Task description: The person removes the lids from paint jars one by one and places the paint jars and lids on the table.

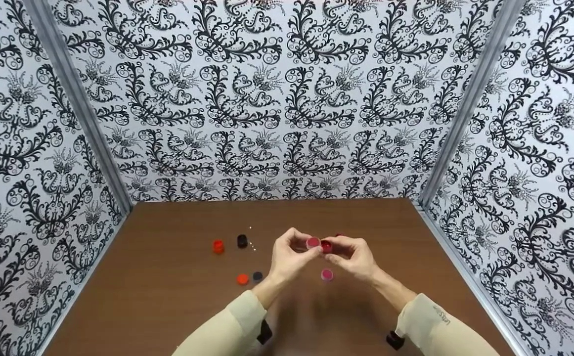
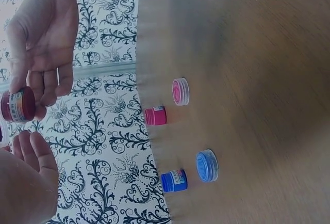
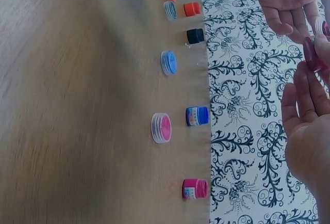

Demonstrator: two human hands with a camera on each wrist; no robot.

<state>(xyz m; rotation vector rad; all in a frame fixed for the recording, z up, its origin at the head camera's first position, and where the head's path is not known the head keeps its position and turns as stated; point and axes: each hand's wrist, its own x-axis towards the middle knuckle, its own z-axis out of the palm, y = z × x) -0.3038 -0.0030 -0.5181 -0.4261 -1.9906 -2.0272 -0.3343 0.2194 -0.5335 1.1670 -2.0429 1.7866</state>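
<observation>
In the head view my left hand (image 1: pixel 289 257) pinches a round lid, dark red inside with a clear rim (image 1: pixel 313 243). My right hand (image 1: pixel 358 257) grips a small dark red paint jar (image 1: pixel 326 246) by its sides, close beside the lid. The jar stands open, apart from its lid, and a printed label shows on it in the left wrist view. Both hands are raised above the brown table. Below the right hand lies a pink lid (image 1: pixel 327 274). A pink jar (image 2: pixel 155 115) stands behind it, mostly hidden by the right hand in the head view.
Left of the hands on the table (image 1: pixel 168 296) are an orange jar (image 1: pixel 218 246), a black jar (image 1: pixel 242 241), an orange lid (image 1: pixel 242 279) and a dark lid (image 1: pixel 257 276). The wrist views show a blue jar (image 2: pixel 174 181) and blue lid (image 2: pixel 207 165). Patterned walls surround the table.
</observation>
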